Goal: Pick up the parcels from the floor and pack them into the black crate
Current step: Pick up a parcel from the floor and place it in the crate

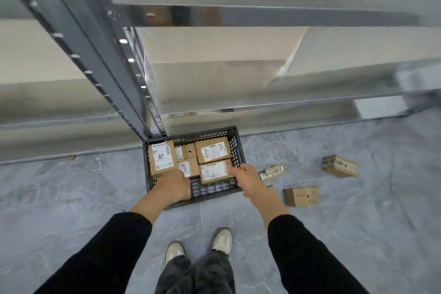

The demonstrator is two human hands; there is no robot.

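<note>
– Since the black crate, low in the middle of the head view, is already mostly full, how do I seat this one without jamming it?

– Your right hand has its fingers bent over the right edge of the near-right parcel. Gripping or just pressing, can't tell. Your left hand is down in the crate's near-left corner with its fingers hidden underneath, so can't tell there either. I'd push that parcel flat against its neighbours, label up, and keep the bare strip of crate bottom along the near edge free, imo. Three more lie on the floor at lower right: a foil-wrapped parcel just beside the crate, the nearer brown box and the farther brown box. The foil one probably suits that strip. The boxes likely have to stack on top.
</note>
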